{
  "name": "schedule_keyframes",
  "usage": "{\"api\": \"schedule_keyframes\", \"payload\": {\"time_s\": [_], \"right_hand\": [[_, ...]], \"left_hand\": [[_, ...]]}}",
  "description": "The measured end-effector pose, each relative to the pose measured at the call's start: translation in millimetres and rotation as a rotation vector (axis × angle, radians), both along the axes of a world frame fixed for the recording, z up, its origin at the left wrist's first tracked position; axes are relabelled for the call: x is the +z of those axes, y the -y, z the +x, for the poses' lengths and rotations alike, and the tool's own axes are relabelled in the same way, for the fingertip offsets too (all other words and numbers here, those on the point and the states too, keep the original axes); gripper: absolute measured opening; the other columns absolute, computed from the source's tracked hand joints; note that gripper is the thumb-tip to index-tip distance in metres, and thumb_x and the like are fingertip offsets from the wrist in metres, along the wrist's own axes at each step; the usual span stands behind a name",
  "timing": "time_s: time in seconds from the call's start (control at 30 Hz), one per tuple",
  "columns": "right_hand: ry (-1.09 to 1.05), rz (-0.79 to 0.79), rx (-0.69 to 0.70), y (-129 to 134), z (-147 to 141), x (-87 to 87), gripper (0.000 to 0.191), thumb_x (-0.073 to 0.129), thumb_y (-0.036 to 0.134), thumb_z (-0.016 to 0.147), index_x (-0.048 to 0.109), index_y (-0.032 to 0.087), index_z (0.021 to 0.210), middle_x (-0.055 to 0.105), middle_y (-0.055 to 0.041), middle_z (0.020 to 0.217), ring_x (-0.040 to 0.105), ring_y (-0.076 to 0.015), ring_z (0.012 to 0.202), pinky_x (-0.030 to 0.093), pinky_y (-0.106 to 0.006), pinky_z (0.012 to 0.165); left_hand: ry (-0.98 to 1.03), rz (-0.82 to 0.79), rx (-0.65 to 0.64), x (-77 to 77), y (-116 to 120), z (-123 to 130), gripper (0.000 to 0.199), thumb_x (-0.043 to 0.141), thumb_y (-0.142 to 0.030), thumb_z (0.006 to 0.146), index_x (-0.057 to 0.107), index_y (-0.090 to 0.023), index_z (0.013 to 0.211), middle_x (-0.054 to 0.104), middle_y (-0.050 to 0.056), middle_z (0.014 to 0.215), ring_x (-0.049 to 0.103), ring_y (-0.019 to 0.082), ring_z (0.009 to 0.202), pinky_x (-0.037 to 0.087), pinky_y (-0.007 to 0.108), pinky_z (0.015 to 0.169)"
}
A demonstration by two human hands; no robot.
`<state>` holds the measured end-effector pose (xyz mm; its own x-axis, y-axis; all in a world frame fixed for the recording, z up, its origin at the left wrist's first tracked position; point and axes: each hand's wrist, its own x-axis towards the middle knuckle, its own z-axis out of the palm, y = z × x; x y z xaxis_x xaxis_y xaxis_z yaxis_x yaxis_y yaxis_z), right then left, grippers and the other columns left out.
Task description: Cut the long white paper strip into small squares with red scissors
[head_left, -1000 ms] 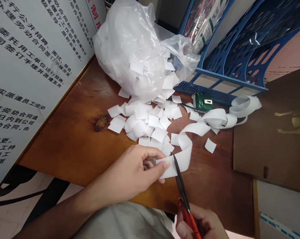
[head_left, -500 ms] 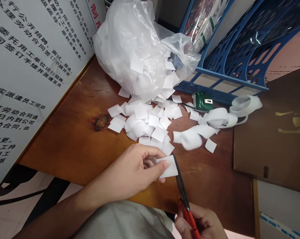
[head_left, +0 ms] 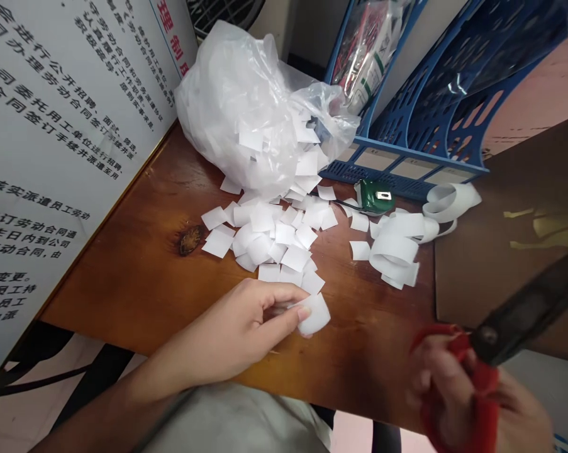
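My left hand (head_left: 260, 324) pinches a small white piece (head_left: 316, 313) between thumb and fingers, just below a loose pile of white square pieces (head_left: 284, 236). At the lower right my right hand (head_left: 472, 384), blurred, grips the red handles of scissors (head_left: 514, 321), whose dark blades point up to the right. A clear plastic bag (head_left: 241, 107) with white pieces in it stands behind the pile. Curled white strips (head_left: 397, 251) lie right of the pile, near a green tape measure (head_left: 375, 196).
A blue file rack (head_left: 406, 157) stands at the back right, holding bagged items. On the left a white board with printed text (head_left: 66, 145) borders the wooden table (head_left: 137, 251). A brown board (head_left: 491, 270) lies at the right.
My right hand has moved right and up with the scissors, away from the left hand's piece. The front white strip now lies curled farther right. My left hand has shifted slightly left.
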<state>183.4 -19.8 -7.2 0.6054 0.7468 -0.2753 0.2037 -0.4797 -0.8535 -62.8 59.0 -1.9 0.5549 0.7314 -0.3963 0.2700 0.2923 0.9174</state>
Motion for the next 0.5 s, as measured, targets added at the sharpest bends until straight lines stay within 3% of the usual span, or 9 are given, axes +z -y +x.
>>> {"api": "schedule_keyframes", "payload": {"time_s": [0.07, 0.1, 0.17, 0.23, 0.33, 0.4, 0.43, 0.5], "right_hand": [[0.186, 0.157, -0.119, -23.9, -0.2, 3.0, 0.030, 0.073, 0.045, 0.087, 0.059, 0.021, 0.077, 0.053, 0.0004, 0.067, 0.046, -0.0121, 0.054, 0.031, -0.024, 0.043], [0.214, 0.260, -0.123, -36.0, 2.3, 2.2, 0.031, 0.079, 0.043, 0.083, 0.059, 0.020, 0.077, 0.054, 0.0004, 0.069, 0.048, -0.0126, 0.056, 0.035, -0.025, 0.045], [0.341, 0.346, -0.109, -58.0, 13.5, -4.1, 0.031, 0.083, 0.042, 0.080, 0.063, 0.018, 0.079, 0.061, -0.0017, 0.075, 0.055, -0.0139, 0.064, 0.043, -0.026, 0.056], [0.417, 0.347, -0.102, -74.0, 28.5, -14.9, 0.029, 0.083, 0.040, 0.080, 0.073, 0.017, 0.094, 0.069, -0.0045, 0.084, 0.062, -0.0158, 0.072, 0.049, -0.027, 0.067], [0.350, 0.346, -0.070, -85.2, 44.7, -32.7, 0.034, 0.083, 0.038, 0.078, 0.077, 0.017, 0.104, 0.075, -0.0088, 0.096, 0.069, -0.0208, 0.084, 0.053, -0.031, 0.076], [0.252, 0.339, -0.019, -86.1, 48.1, -41.7, 0.030, 0.080, 0.035, 0.080, 0.077, 0.018, 0.105, 0.076, -0.0091, 0.098, 0.068, -0.0195, 0.080, 0.053, -0.029, 0.070], [0.197, 0.340, 0.018, -85.5, 48.3, -44.9, 0.025, 0.078, 0.032, 0.082, 0.076, 0.018, 0.103, 0.076, -0.0088, 0.099, 0.067, -0.0173, 0.075, 0.051, -0.027, 0.065], [0.093, 0.366, 0.102, -84.0, 48.1, -49.1, 0.010, 0.073, 0.024, 0.085, 0.071, 0.018, 0.092, 0.076, -0.0084, 0.105, 0.063, -0.0137, 0.070, 0.047, -0.024, 0.060]], "left_hand": [[-0.055, 0.055, 0.008, 1.4, -0.6, 0.5, 0.025, 0.049, -0.041, 0.104, 0.060, -0.024, 0.117, 0.071, -0.001, 0.090, 0.061, 0.015, 0.081, 0.044, 0.025, 0.067], [-0.089, 0.091, 0.012, 1.9, -1.5, 0.9, 0.023, 0.048, -0.040, 0.105, 0.056, -0.025, 0.119, 0.070, -0.003, 0.086, 0.058, 0.014, 0.076, 0.041, 0.024, 0.065], [-0.153, 0.174, 0.020, 2.8, -4.4, 2.5, 0.017, 0.045, -0.040, 0.106, 0.050, -0.026, 0.115, 0.066, -0.006, 0.080, 0.051, 0.013, 0.069, 0.037, 0.025, 0.063], [-0.189, 0.248, 0.027, 4.4, -8.6, 4.7, 0.015, 0.044, -0.040, 0.106, 0.049, -0.025, 0.106, 0.065, -0.006, 0.082, 0.052, 0.012, 0.070, 0.038, 0.025, 0.065], [-0.215, 0.381, 0.055, 7.9, -14.9, 8.6, 0.019, 0.049, -0.041, 0.105, 0.055, -0.024, 0.099, 0.068, -0.002, 0.109, 0.062, 0.014, 0.098, 0.044, 0.025, 0.084], [-0.241, 0.536, 0.094, 9.4, -18.3, 10.9, 0.016, 0.055, -0.038, 0.102, 0.061, -0.024, 0.096, 0.065, -0.001, 0.124, 0.058, 0.017, 0.118, 0.041, 0.026, 0.098], [-0.252, 0.606, 0.112, 9.5, -19.8, 12.0, 0.015, 0.057, -0.036, 0.101, 0.062, -0.024, 0.096, 0.064, -0.001, 0.125, 0.057, 0.016, 0.120, 0.040, 0.026, 0.101], [-0.262, 0.653, 0.126, 8.1, -22.7, 13.9, 0.013, 0.057, -0.033, 0.102, 0.065, -0.024, 0.097, 0.068, -0.003, 0.113, 0.062, 0.014, 0.109, 0.044, 0.022, 0.092]]}}
